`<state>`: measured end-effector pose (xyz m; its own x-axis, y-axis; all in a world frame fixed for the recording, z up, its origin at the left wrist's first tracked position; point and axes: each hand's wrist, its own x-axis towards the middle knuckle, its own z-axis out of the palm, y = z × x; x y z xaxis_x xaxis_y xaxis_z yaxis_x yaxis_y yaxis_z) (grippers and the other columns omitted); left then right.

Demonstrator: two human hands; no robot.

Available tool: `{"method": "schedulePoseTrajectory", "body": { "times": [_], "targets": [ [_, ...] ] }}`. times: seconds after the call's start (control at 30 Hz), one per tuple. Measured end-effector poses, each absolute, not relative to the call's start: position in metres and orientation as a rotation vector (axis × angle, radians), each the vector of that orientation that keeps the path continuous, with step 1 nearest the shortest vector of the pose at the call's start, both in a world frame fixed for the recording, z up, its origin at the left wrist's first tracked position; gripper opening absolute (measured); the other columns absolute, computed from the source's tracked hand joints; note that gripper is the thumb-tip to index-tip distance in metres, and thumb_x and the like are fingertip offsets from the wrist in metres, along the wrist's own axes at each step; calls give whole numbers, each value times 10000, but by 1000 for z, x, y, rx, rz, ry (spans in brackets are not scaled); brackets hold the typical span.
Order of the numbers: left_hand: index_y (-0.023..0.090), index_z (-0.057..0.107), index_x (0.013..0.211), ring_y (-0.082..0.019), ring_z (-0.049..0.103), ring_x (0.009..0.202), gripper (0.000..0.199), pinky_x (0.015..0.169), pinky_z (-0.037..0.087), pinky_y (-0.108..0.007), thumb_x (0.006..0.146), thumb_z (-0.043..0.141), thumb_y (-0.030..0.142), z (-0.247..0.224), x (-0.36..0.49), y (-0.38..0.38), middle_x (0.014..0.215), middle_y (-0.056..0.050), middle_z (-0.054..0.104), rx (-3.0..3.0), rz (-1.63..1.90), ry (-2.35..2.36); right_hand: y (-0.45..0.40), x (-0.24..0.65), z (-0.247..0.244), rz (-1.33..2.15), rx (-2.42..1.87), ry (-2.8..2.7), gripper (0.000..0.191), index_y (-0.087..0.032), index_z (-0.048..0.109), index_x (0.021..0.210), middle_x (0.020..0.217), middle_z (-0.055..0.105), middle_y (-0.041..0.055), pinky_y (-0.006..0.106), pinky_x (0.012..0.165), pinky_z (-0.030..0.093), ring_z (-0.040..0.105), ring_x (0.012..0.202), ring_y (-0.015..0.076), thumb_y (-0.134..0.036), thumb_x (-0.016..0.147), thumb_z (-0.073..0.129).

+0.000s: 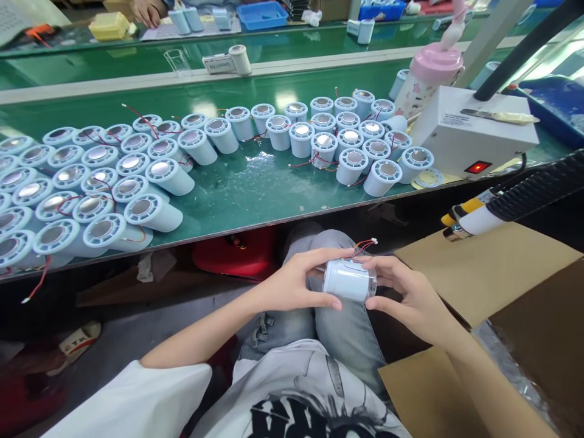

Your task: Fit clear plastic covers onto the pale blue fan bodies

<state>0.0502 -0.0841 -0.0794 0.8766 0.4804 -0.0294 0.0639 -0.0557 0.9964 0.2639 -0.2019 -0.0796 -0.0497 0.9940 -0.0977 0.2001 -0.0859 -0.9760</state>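
White printed T-shirt point(296, 386) foremost, a worker's left hand point(298, 280) and right hand point(408, 293) grasp 1 glossy pale-blue cylindrical housing point(347, 281), clear at 1 end, red-and-orange wires point(364, 245) protruding.

Head view: from the wearer's own eye height, facing forward and steeply down.
Bottom edge: shirt point(296, 371) and jeans point(347, 328), looked down on at very close range.
Lower middle: left fingers point(332, 252) and right fingers point(387, 266), near the lens, right of centre.
Worktop point(255, 194): seen slantwise from above, near edge climbing rightward.
Top edge: a co-worker's hand point(148, 11), farther off, partly cut by the frame.
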Motion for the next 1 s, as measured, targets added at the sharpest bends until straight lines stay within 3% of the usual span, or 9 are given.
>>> {"method": "schedulePoseTrajectory", "body": {
  "times": [0.5,0.77,1.0],
  "targets": [
    [285,513,1381,-282,497,1318,798,1006,506,-370,659,848,241,-78,49,-83,1432,-96,529,1703,361,386,-199,263,-83,1550,-1285,-951,325,-238,541,1118,960,638,23,247,697,534,610,847,160,-371,867,698],
    [290,522,1374,-287,436,1372,766,1057,468,-406,676,837,255,-76,49,-82,1450,-95,511,1723,386,354,-196,257,-89,1621,-1279,-753,393,-204,530,1056,806,615,-6,253,581,566,625,645,135,-518,859,660],
    [284,539,1361,-284,462,1355,733,1125,390,-442,688,829,266,-75,49,-81,1439,-96,526,1740,400,317,-190,252,-85,1757,-1278,-651,516,-205,459,909,637,642,-10,191,422,490,644,492,146,-687,803,611]
  ]
}}
